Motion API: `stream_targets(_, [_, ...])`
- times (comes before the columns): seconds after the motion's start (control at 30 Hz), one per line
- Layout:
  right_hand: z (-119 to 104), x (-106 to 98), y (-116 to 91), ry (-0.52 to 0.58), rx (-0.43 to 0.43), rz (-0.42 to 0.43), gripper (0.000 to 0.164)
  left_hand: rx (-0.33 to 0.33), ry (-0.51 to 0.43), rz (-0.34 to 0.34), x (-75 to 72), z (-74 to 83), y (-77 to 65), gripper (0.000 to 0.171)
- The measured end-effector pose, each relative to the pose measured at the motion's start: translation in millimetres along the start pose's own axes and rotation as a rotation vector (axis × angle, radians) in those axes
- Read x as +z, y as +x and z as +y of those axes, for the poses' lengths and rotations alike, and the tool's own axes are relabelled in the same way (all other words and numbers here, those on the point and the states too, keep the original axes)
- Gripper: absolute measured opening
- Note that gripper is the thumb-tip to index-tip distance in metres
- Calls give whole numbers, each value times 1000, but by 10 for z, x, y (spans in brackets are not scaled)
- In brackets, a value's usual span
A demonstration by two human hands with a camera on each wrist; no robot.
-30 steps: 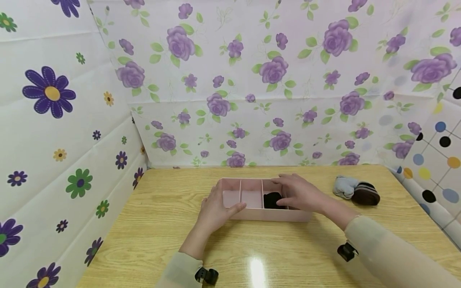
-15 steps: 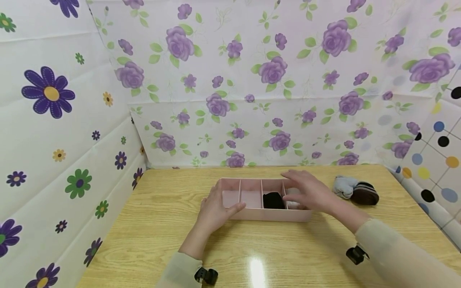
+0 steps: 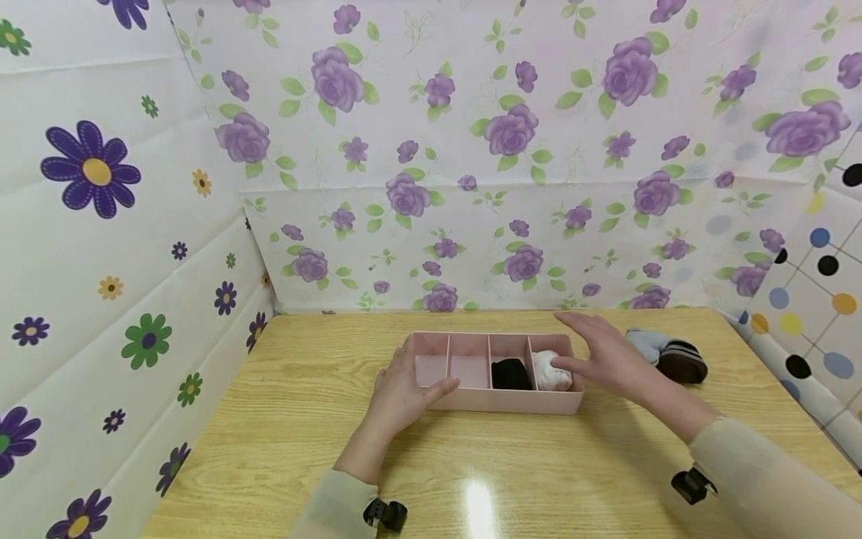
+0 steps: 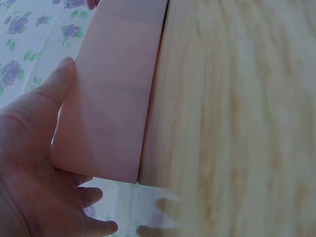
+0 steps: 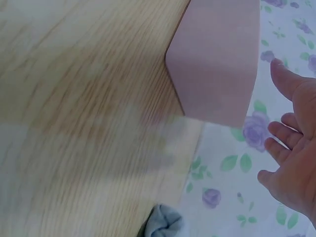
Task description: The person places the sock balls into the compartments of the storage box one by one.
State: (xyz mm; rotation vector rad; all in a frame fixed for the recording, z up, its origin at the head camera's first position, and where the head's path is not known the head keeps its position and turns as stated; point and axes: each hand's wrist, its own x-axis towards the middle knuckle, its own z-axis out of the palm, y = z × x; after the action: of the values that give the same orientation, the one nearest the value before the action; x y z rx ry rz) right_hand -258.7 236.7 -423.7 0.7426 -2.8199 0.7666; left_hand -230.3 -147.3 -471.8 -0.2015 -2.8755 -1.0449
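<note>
My left hand (image 3: 399, 388) holds the left end of a pink divided storage box (image 3: 505, 402), thumb over its front rim and fingers round the end wall. In the left wrist view that thumb lies along the box (image 4: 108, 98) rim. A black rolled-up sock (image 3: 510, 375) sits in the third compartment from the left. The rightmost compartment holds a white rolled-up sock (image 3: 548, 370). My right hand (image 3: 609, 361) is over the box's right end with fingers spread, the thumb overlapping the white sock. The right wrist view has this hand (image 5: 296, 138) holding nothing, apart from the box wall.
On the wooden table (image 3: 303, 449), right of the box, lie a light grey-blue rolled sock (image 3: 646, 344) and a dark brown striped one (image 3: 682, 361). Floral sheeting (image 3: 438, 150) rises behind the table's back edge. Patterned sheets stand at both sides.
My right hand has drawn back to the right from over the box, uncovering the white sock in the rightmost compartment. The left hand and the box have stayed put.
</note>
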Motion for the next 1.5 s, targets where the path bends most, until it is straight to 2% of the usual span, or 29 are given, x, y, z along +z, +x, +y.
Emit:
stream_targets(0.37, [182, -190, -198, -32, 60, 13, 88, -9, -6, -5, 0, 14, -3, 127])
stream_targets(0.77, [403, -339, -320, -55, 132, 13, 95, -3, -11, 1, -6, -2, -7, 126])
stream_targets(0.97, [533, -420, -378, -88, 128, 65, 91, -1, -18, -3, -6, 4, -7, 126])
stream_targets(1.5, [913, -562, -455, -142, 151, 53, 97, 3, -12, 0, -4, -3, -8, 126])
